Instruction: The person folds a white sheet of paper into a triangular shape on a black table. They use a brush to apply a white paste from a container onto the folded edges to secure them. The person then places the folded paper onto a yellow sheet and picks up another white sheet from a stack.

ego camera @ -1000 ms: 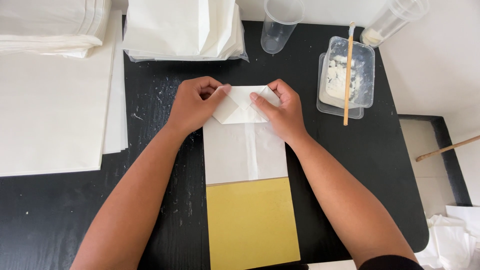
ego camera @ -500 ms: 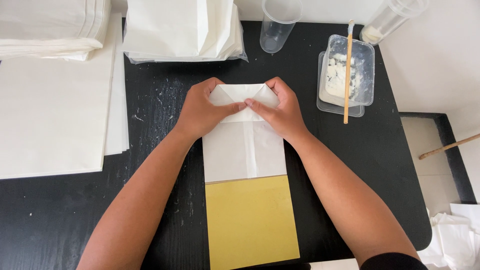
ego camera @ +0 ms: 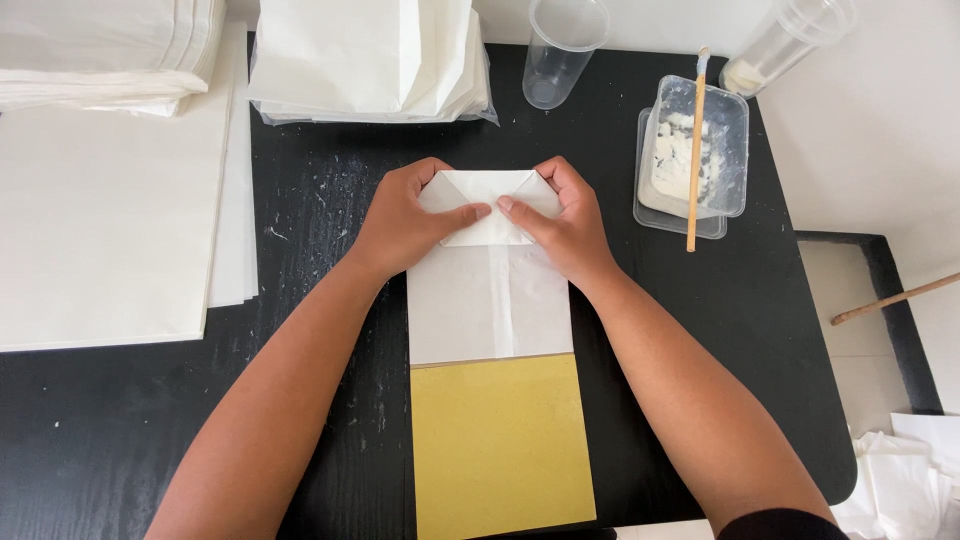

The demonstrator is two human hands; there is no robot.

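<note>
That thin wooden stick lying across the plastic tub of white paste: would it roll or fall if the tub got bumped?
Probably it would shift. The thin wooden stick only rests across the rim of the clear plastic tub, one end overhanging. It looks light and stiff, so a bump might slide or tip it onto the black table.

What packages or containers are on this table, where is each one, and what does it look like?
White paper bag: centre, flat, top fold pressed by left hand and right hand.
Finished bag stack: top centre, white.
Plastic tub: right, clear, rectangular, white paste, wooden stick across it.
Clear cup: top.
</note>
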